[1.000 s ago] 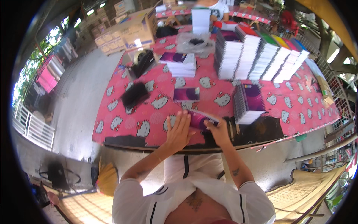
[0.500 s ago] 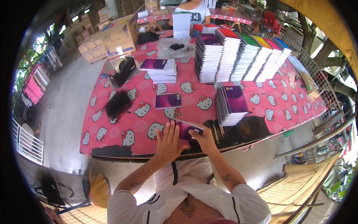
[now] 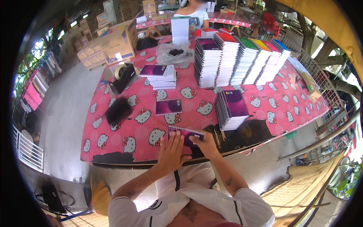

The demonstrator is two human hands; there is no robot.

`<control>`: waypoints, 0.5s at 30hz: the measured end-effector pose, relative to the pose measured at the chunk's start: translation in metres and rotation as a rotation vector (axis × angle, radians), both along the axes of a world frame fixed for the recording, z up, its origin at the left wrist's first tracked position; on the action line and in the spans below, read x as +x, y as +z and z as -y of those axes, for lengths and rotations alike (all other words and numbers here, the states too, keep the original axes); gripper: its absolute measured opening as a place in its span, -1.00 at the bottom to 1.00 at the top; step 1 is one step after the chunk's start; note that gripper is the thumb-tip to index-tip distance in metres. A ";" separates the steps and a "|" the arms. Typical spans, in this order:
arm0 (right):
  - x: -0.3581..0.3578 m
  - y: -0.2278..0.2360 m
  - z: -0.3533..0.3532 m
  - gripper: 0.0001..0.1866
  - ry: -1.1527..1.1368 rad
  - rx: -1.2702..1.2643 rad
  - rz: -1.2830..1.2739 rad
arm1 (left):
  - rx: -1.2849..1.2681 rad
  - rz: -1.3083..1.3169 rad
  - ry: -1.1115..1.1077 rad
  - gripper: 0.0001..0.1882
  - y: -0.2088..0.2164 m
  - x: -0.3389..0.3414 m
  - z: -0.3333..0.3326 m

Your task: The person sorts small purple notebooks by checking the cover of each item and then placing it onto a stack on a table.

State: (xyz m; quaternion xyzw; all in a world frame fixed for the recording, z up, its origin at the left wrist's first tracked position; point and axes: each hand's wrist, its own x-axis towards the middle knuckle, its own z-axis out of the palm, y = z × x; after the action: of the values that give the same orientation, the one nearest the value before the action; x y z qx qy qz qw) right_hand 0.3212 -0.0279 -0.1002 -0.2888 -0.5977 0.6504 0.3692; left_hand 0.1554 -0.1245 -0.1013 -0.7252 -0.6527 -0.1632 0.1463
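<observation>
A purple spiral notebook [image 3: 186, 133] lies at the table's near edge, its spine turned away from me. My left hand [image 3: 172, 151] rests flat on its left part, fingers stretched out. At the notebook's right end, my right hand [image 3: 206, 145] grips it, thumb on the cover. A thin coil [image 3: 162, 121] seems to trail from the spine's left end, though it is faint. Just beyond lies another purple notebook [image 3: 169, 107]. A stack of purple notebooks [image 3: 234, 104] stands to the right of my hands.
Tall notebook stacks [image 3: 227, 60] in several colours line the back right. A low stack [image 3: 162, 79], a black tape dispenser [image 3: 124, 79] and a fuzzy black bundle [image 3: 118, 110] are at left. A plastic bag [image 3: 174, 55] and a cardboard box [image 3: 117, 41] lie farther back. A person [image 3: 194, 17] is beyond.
The notebook under my hands has tipped flatter and shifted slightly left, with both hands still on it. A faint coil now shows beside its spine. The whole view has shifted a little.
</observation>
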 end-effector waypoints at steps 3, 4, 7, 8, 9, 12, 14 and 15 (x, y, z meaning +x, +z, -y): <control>-0.006 -0.032 -0.001 -0.70 0.077 0.111 -0.004 | 0.084 -0.010 0.032 -0.06 0.002 -0.001 -0.015; -0.007 -0.010 0.005 -0.71 0.090 0.107 0.036 | 0.072 -0.026 0.060 -0.05 0.015 -0.008 -0.024; -0.003 -0.013 -0.002 -0.72 0.014 -0.056 0.011 | 0.022 0.063 -0.051 -0.11 -0.022 0.007 0.004; -0.003 -0.007 -0.002 -0.71 0.007 -0.026 -0.092 | 0.007 0.112 -0.129 -0.14 -0.024 0.015 0.010; -0.005 -0.007 -0.005 -0.69 0.040 0.007 -0.042 | 0.073 0.092 -0.066 -0.14 -0.022 0.008 0.000; -0.009 -0.019 0.001 -0.65 0.143 0.067 0.138 | 0.147 -0.030 0.138 -0.11 0.023 -0.006 -0.042; -0.009 -0.014 -0.002 -0.62 0.080 0.017 -0.015 | -0.017 0.053 -0.020 -0.12 0.004 0.007 -0.018; -0.009 -0.011 -0.006 -0.60 0.046 -0.002 -0.097 | -0.093 0.088 -0.102 -0.13 -0.012 0.013 -0.002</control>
State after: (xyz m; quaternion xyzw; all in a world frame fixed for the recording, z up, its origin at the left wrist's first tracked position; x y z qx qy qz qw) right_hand 0.3122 -0.0221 -0.1108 -0.2436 -0.5849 0.6726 0.3825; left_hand 0.1683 -0.1224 -0.1136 -0.7556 -0.6276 -0.1717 0.0751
